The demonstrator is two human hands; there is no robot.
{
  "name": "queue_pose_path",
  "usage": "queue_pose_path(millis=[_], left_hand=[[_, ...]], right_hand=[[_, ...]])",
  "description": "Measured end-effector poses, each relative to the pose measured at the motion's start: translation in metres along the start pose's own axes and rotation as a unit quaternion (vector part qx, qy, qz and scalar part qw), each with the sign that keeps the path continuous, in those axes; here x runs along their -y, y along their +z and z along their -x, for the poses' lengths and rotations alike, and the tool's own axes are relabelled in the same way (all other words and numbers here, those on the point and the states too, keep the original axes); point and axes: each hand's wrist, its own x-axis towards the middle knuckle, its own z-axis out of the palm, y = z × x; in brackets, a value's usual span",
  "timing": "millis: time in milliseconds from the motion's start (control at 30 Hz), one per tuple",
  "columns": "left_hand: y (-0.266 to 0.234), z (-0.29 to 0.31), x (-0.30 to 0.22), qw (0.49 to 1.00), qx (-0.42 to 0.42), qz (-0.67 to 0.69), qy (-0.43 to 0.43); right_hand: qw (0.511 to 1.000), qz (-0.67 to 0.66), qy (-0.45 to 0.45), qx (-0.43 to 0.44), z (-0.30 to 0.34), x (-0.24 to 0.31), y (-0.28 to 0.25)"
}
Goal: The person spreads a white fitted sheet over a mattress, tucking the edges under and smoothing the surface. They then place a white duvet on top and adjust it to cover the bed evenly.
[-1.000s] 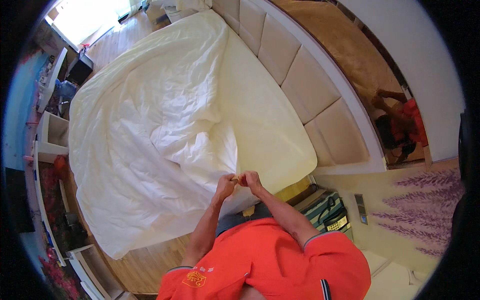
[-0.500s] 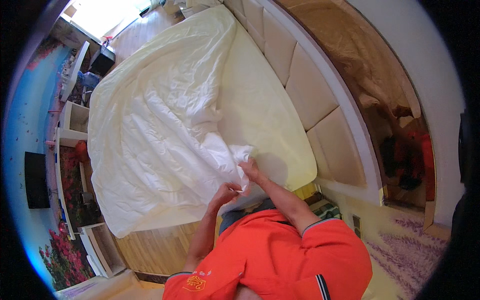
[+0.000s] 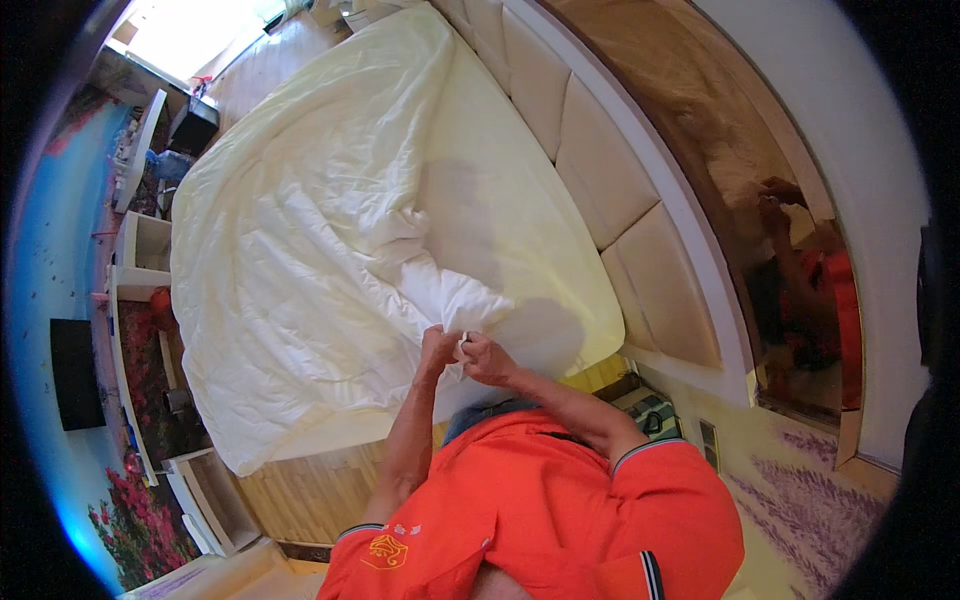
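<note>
A white quilt (image 3: 310, 250) lies rumpled across the left and middle of the bed, its near corner gathered toward me. My left hand (image 3: 438, 348) is closed on the quilt's edge. Close beside it, almost touching, my right hand (image 3: 486, 360) pinches the same edge, and a small white bit of cloth sticks up between the two. Under the quilt, the pale fitted sheet (image 3: 540, 240) shows on the right side of the mattress. Fingertips of both hands are partly hidden by the cloth.
A padded beige headboard (image 3: 610, 170) borders the bed on the right, with a mirror-like panel (image 3: 730, 150) behind it. Wooden floor (image 3: 320, 490) shows at the near left. White shelves (image 3: 205, 500) and a dark screen (image 3: 77, 375) line the left wall. A bright window (image 3: 195, 35) is at the far left.
My right hand has moved left and slightly down, my left hand up and a little left, so they now meet at the quilt's edge. The gathered corner has shifted with them.
</note>
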Motion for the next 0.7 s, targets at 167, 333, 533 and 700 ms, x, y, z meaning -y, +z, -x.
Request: queue_pose_path(millis=[167,333,533,700], left_hand=[[0.008,0.025,0.019,0.999,0.015,0.0,0.046],[0.026,0.07,-0.026,0.984,0.174,-0.036,0.034],[0.026,0.058,0.007,0.971,0.231,0.04,0.046],[0.002,0.036,-0.053,0.974,0.028,0.216,-0.059]], right_hand=[[0.921,-0.248,0.301,-0.023,0.003,-0.054,-0.025],[0.912,-0.152,0.326,-0.197,-0.03,-0.127,0.004],[0.953,-0.109,0.265,-0.094,-0.034,-0.071,0.0],[0.978,-0.048,0.167,-0.119,-0.03,-0.031,-0.025]])
